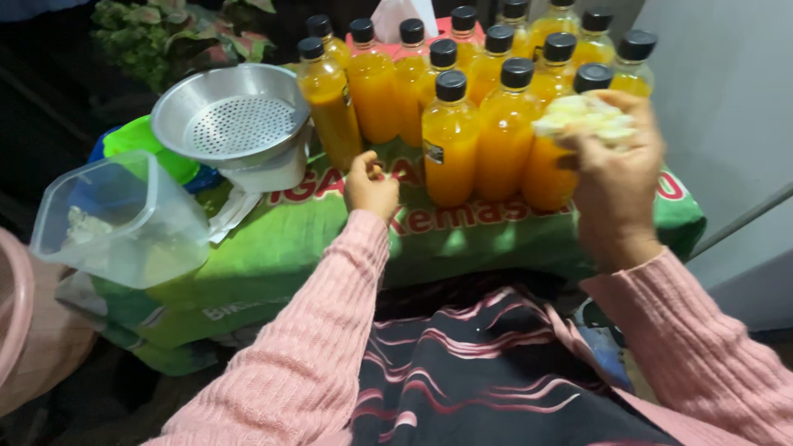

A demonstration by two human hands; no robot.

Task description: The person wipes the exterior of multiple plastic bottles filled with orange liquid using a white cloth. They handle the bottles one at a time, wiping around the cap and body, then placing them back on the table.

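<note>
Lap: nearest to us, dark cloth (487, 372) with pink wavy stripes, and our pink ribbed sleeves (322, 330) coming in from both sides.
Left hand (370, 188): curled into a loose fist, resting on the green sack (314, 239) just in front of the bottles. Fingertips look pinched together, but we can't tell if anything's between them.
Right hand (615, 177): up at the right end of the front row, fingers clenched around a crumpled pale rag (585, 116), pressing it against the top of a bottle.
Wiped bottle (552, 161): orange juice inside, black cap (593, 76) poking out just above the rag, standing upright at the front right.
Other bottles (450, 136): a tight cluster, all upright, orange liquid, black caps, packed in rows on the sack.
Sack: green with red print, serving as the surface for everything, sagging over the front edge.
Sieve (239, 120): round metal funnel-strainer with a perforated bottom, tilted toward us, left of the bottles.
Tub (120, 219): clear plastic, tipped on its side at far left, something whitish inside.
Plants (173, 33): green and reddish leaves behind the sieve.
Wall (727, 107): plain grey, on the right.
</note>
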